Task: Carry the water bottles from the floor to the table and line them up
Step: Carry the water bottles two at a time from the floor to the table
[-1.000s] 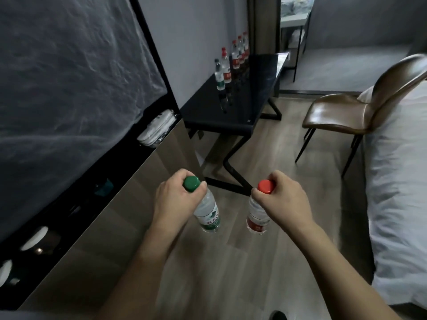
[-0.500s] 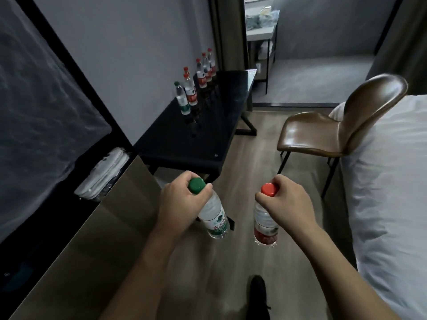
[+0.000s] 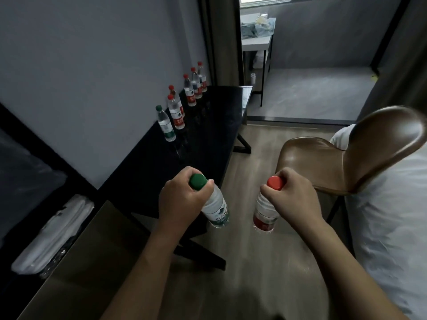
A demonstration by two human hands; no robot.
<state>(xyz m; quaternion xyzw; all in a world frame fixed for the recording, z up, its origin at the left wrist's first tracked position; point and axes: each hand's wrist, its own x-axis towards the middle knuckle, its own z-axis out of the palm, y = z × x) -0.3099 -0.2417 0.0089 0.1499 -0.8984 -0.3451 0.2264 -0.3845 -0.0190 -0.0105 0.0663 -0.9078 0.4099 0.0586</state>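
The left hand [image 3: 182, 199] has its fingers curled tight round the neck of a green-capped bottle [image 3: 213, 207], which hangs tilted from the grip just off the near corner of the black table [image 3: 208, 135]; the right hand [image 3: 292, 199] grips a red-capped bottle [image 3: 264, 214] the same way, by the neck under the cap, above the wooden floor [image 3: 254, 153]. Both bottles are clear plastic; how full they are cannot be told. To the far left, white folded items [image 3: 53, 232] lie in a dark shelf compartment. On the table, along the grey wall, stand 6 bottles upright: 1 green-capped table bottle [image 3: 165, 124] nearest, then 5 red-capped table bottles [image 3: 193, 88] in a rough line behind it. To the right, a brown leather chair [image 3: 346, 158] stands beside a white bed [image 3: 397, 215].
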